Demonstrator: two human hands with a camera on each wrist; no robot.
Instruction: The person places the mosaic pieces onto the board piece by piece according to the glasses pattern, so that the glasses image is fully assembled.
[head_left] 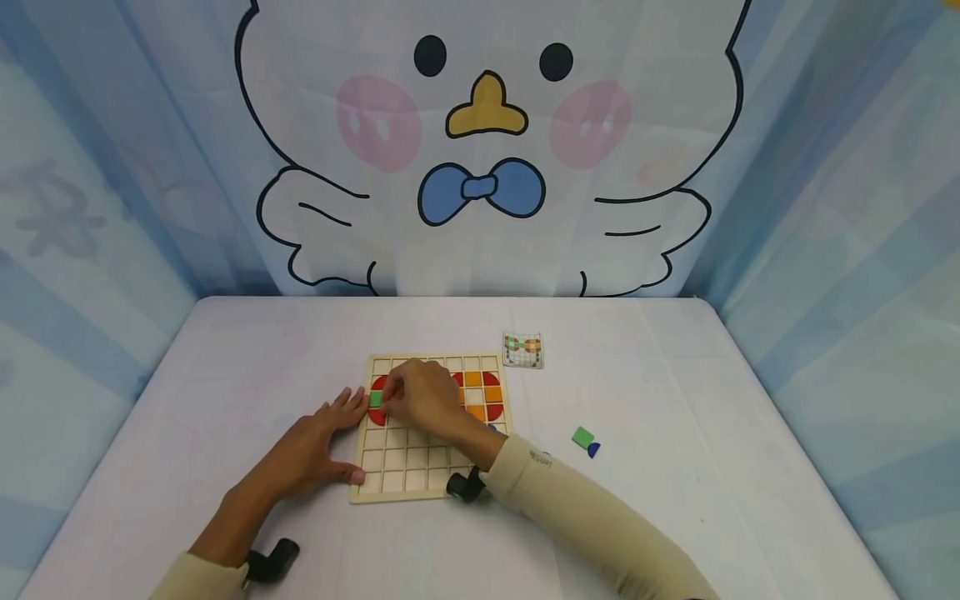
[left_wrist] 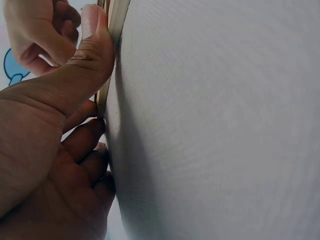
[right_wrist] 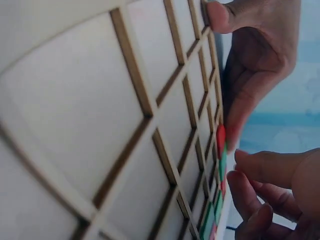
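Observation:
A wooden grid board (head_left: 416, 458) lies flat on the table. My left hand (head_left: 309, 454) rests along its left side, fingers spread, with the thumb at the near part of that edge. Over the board's upper left is my right hand (head_left: 422, 398), fingers bent and fingertips close to a green square tile (head_left: 376, 398) between red rounded pieces (head_left: 377, 417). In the right wrist view the right thumb and fingers (right_wrist: 265, 167) nearly meet just above the tiles; I cannot tell whether they pinch a piece. The right hand hides part of the pattern.
Orange squares (head_left: 473, 379) and red rounded pieces (head_left: 494, 412) fill cells at the board's upper right. A small pattern card (head_left: 522, 350) lies off the far right corner. Right of the board are a loose green square (head_left: 582, 437) and a blue rounded piece (head_left: 594, 450).

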